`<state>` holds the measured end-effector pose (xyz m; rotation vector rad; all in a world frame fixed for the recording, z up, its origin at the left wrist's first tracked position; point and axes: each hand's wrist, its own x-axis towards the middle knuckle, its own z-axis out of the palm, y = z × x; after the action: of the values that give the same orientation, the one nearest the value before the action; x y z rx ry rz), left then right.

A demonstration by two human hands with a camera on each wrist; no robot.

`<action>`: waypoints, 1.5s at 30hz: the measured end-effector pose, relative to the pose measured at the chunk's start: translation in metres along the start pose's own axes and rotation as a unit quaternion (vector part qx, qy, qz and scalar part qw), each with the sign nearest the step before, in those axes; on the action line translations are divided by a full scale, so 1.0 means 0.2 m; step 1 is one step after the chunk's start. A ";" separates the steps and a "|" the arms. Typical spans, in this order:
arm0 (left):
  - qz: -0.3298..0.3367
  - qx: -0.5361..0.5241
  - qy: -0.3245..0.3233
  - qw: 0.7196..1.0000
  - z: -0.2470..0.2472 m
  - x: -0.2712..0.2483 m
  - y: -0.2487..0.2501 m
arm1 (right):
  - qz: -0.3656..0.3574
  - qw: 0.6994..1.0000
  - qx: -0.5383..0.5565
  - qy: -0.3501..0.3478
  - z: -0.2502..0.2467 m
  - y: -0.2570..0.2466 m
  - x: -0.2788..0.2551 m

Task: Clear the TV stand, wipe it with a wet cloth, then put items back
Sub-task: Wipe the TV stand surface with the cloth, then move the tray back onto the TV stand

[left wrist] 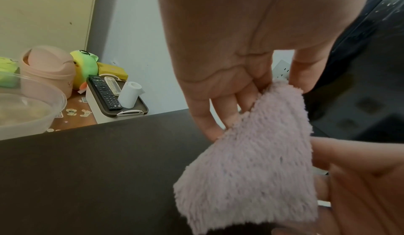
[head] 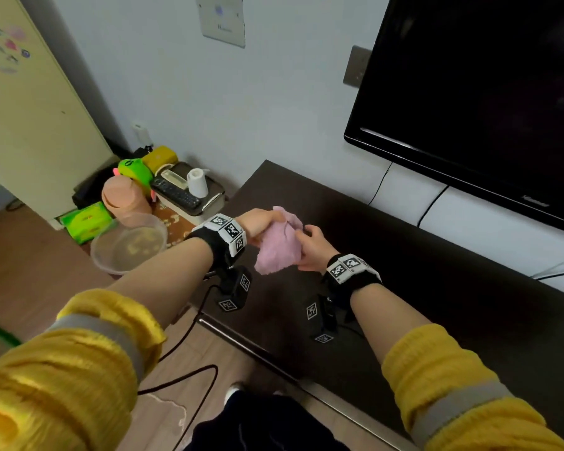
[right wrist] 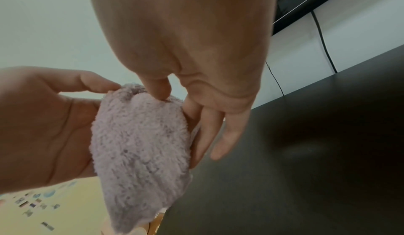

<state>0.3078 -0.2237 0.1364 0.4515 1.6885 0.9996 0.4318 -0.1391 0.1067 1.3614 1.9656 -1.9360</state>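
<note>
- A person in yellow sleeves is standing over a dark TV stand (head: 437, 288), holding a fluffy pink cloth (head: 279, 247) in the air above its top with both hands.
- The left hand (head: 261, 227) is pinching the cloth's upper edge, thumb on one side and fingers (left wrist: 220, 110) on the other.
- The right hand (head: 311, 247) is gripping the cloth's opposite side, its thumb (right wrist: 158, 87) pressing into the top fold while its fingers are lying along the back of the cloth.
- The cloth is hanging bunched between the two hands, its lower corner dangling free and not touching the stand.
- A black television (head: 485, 92) is sitting on the wall above the stand, with dark cables (head: 380, 185) running down behind it.
- To the left of the stand, on a low wooden surface, a clear plastic bowl (head: 127, 244) is sitting near the stand's end.
- Farther back are a pink bin with a swing lid (left wrist: 49, 67), a green plush toy (left wrist: 85, 69), a yellow box (left wrist: 113, 70), and a tray (left wrist: 135, 111) holding a black remote (left wrist: 104, 91) and a white paper roll (left wrist: 130, 94).
</note>
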 end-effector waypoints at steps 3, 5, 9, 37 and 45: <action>-0.014 0.006 -0.002 1.000 -0.01 0.03 0.01 | -0.072 0.996 -0.030 0.049 -0.04 0.01 0.01; -0.001 0.066 0.057 0.996 -0.04 0.09 -0.02 | -0.098 0.989 -0.063 0.090 -0.07 0.03 0.04; 0.005 0.193 0.165 0.967 -0.09 0.15 -0.10 | -0.089 0.985 -0.114 0.098 -0.11 0.05 0.08; -0.183 0.471 0.159 0.848 -0.69 0.35 -0.30 | 0.065 0.935 -0.340 -0.083 0.15 0.04 0.50; -0.167 0.474 0.140 0.853 -1.24 0.52 -0.28 | 0.055 0.936 -0.337 -0.082 0.52 -0.29 0.84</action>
<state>0.0525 -0.2777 0.0485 0.6211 2.3714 -0.1051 0.2410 -0.1282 0.0299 1.0424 2.1143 -1.1017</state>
